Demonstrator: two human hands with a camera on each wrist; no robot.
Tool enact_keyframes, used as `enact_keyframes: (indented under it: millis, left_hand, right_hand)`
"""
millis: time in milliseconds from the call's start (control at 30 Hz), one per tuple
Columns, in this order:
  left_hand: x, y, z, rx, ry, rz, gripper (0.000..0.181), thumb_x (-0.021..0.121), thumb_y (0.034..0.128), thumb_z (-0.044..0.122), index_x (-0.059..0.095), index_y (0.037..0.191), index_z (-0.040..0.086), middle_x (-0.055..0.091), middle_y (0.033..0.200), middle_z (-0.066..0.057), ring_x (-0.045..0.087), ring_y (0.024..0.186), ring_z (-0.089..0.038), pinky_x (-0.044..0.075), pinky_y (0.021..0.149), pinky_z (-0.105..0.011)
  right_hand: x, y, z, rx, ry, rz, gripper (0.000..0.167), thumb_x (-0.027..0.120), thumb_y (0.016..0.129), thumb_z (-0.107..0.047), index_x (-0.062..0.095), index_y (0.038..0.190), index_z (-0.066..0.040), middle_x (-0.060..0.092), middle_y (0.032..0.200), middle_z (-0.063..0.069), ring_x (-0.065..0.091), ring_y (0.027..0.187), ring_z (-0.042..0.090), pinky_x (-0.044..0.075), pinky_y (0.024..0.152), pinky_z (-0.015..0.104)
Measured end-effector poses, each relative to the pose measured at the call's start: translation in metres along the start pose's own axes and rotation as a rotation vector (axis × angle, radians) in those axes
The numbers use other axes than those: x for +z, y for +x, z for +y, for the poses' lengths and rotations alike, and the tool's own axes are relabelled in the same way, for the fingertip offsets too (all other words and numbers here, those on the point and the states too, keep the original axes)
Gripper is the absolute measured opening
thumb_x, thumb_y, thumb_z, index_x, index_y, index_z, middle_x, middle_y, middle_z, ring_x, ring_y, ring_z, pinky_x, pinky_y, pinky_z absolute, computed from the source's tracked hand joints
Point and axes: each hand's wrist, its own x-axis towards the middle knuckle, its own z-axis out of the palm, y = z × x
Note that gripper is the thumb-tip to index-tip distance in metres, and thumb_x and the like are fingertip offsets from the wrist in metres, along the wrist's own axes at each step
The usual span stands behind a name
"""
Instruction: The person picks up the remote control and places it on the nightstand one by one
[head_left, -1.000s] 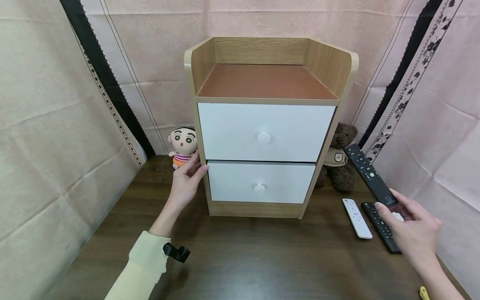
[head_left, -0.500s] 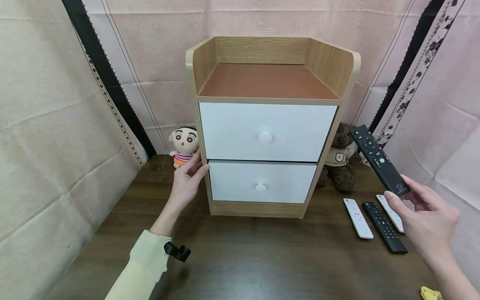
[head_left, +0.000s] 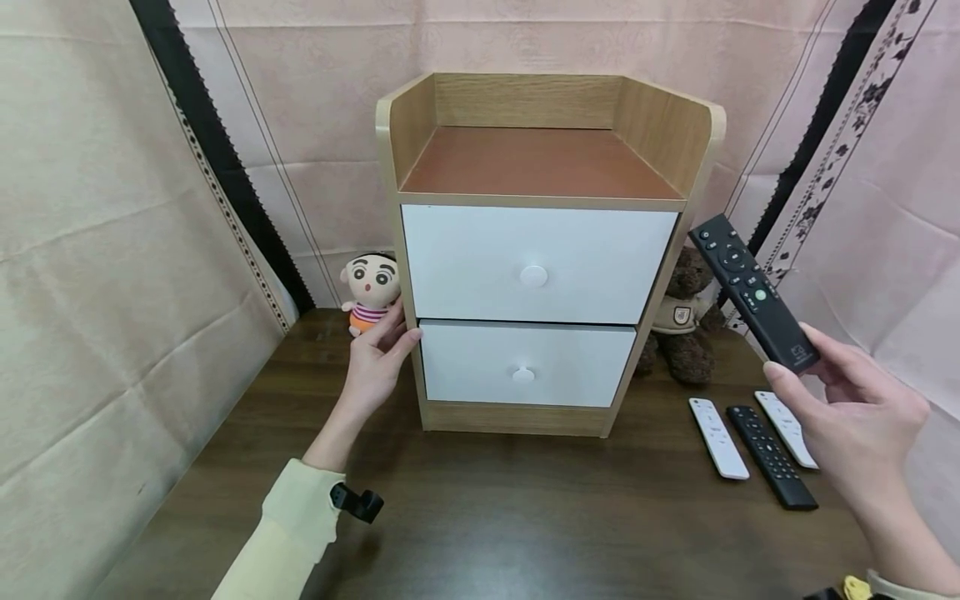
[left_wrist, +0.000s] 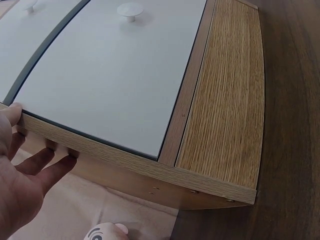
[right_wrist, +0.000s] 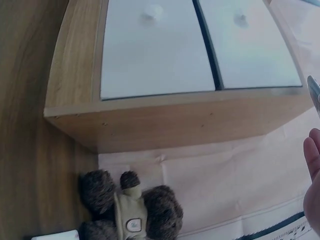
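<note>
A small wooden cabinet (head_left: 551, 421) with two white drawers stands on the dark table, both drawers pushed in. My left hand (head_left: 378, 362) grips its left edge, thumb at the front edge and fingers against the side panel (left_wrist: 135, 177). My right hand (head_left: 862, 408) holds a black remote control (head_left: 757, 300) by its lower end, raised and tilted, buttons showing. Below it on the table lie a white remote (head_left: 718, 437), a black remote (head_left: 772, 458) and another white remote (head_left: 786, 427). In the right wrist view, only a sliver of the held remote (right_wrist: 315, 94) shows.
A cartoon boy doll (head_left: 371, 287) stands left of the cabinet, behind my left hand. At its right side sits a brown teddy bear (head_left: 688, 354), partly covered by the raised remote. A yellow object (head_left: 855, 588) lies by my right wrist. Pale curtains (head_left: 315, 100) surround the table.
My right hand has lifted the black remote up and away from the other remotes, uncovering the second white one. The left hand keeps its place on the cabinet.
</note>
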Motion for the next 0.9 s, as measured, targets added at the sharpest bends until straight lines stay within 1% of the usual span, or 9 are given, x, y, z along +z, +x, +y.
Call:
enact_keyframes:
  millis: [100,167,300,400,467,567,667,767,900]
  left_hand:
    - [0.0,0.0,0.0,0.002,-0.001,-0.002,0.06,0.071,0.098,0.009,0.048,0.154,0.011,0.054,0.149,-0.015,0.058,0.128,-0.033,0.052,0.099,-0.034]
    - [0.0,0.0,0.0,0.007,-0.002,-0.001,0.06,0.071,0.0979,0.009,0.048,0.154,0.011,0.054,0.149,-0.015,0.058,0.128,-0.033,0.053,0.099,-0.034]
    - [0.001,0.0,0.0,0.02,-0.018,-0.001,0.059,0.07,0.098,0.007,0.049,0.153,0.009,0.054,0.149,-0.015,0.058,0.128,-0.033,0.053,0.098,-0.03]
    - [0.001,0.0,0.0,0.03,-0.035,0.002,0.058,0.07,0.098,0.006,0.049,0.152,0.008,0.055,0.148,-0.016,0.058,0.128,-0.033,0.053,0.097,-0.028]
    - [0.001,0.0,0.0,0.035,-0.041,0.005,0.058,0.069,0.0981,0.005,0.049,0.152,0.008,0.055,0.148,-0.016,0.058,0.128,-0.034,0.053,0.097,-0.026]
    - [0.001,-0.001,0.001,0.036,-0.039,0.008,0.058,0.069,0.0982,0.004,0.049,0.152,0.008,0.055,0.147,-0.017,0.058,0.127,-0.034,0.053,0.096,-0.026]
    - [0.001,-0.001,0.002,0.033,-0.035,0.009,0.058,0.069,0.0982,0.004,0.049,0.152,0.008,0.055,0.146,-0.018,0.058,0.127,-0.034,0.053,0.096,-0.026]
    - [0.001,-0.001,0.002,0.032,-0.032,0.008,0.057,0.069,0.0983,0.005,0.049,0.152,0.008,0.055,0.146,-0.018,0.058,0.127,-0.034,0.054,0.096,-0.026]
    - [0.002,0.0,0.002,0.034,-0.037,0.004,0.057,0.069,0.0985,0.005,0.049,0.152,0.008,0.055,0.147,-0.017,0.059,0.127,-0.034,0.054,0.096,-0.025]
  right_hand:
    - [0.009,0.004,-0.003,-0.018,0.058,-0.016,0.043,0.068,0.068,0.031,0.058,0.11,0.033,0.075,0.098,0.016,0.07,0.082,0.016,0.056,0.085,0.019]
    - [0.015,0.008,-0.006,-0.033,0.051,-0.033,0.042,0.068,0.068,0.03,0.059,0.109,0.033,0.075,0.097,0.015,0.069,0.082,0.016,0.056,0.085,0.019]
    - [0.027,0.016,-0.01,-0.069,-0.098,-0.07,0.041,0.071,0.069,0.025,0.063,0.109,0.028,0.075,0.095,0.009,0.067,0.081,0.013,0.055,0.084,0.017]
    - [0.037,0.021,-0.013,-0.081,-0.234,-0.097,0.041,0.073,0.069,0.022,0.068,0.11,0.022,0.074,0.096,0.003,0.065,0.08,0.01,0.055,0.082,0.015]
    - [0.045,0.024,-0.015,-0.086,-0.308,-0.11,0.042,0.076,0.07,0.018,0.071,0.112,0.016,0.074,0.097,-0.003,0.065,0.079,0.007,0.054,0.081,0.013]
    - [0.058,0.027,-0.017,-0.094,-0.409,-0.106,0.043,0.082,0.071,0.01,0.076,0.113,0.005,0.073,0.096,-0.012,0.065,0.077,0.003,0.052,0.077,0.01]
    - [0.074,0.03,-0.019,-0.104,-0.44,-0.101,0.043,0.084,0.071,0.005,0.079,0.113,-0.001,0.072,0.093,-0.016,0.064,0.072,0.0,0.05,0.07,0.009]
    - [0.09,0.034,-0.019,-0.126,-0.412,-0.114,0.041,0.084,0.072,0.003,0.079,0.113,-0.002,0.072,0.089,-0.014,0.062,0.067,0.001,0.049,0.065,0.01]
    - [0.112,0.041,-0.018,-0.136,-0.383,-0.119,0.039,0.085,0.073,0.001,0.079,0.112,-0.001,0.071,0.085,-0.016,0.062,0.064,0.0,0.05,0.065,0.011]
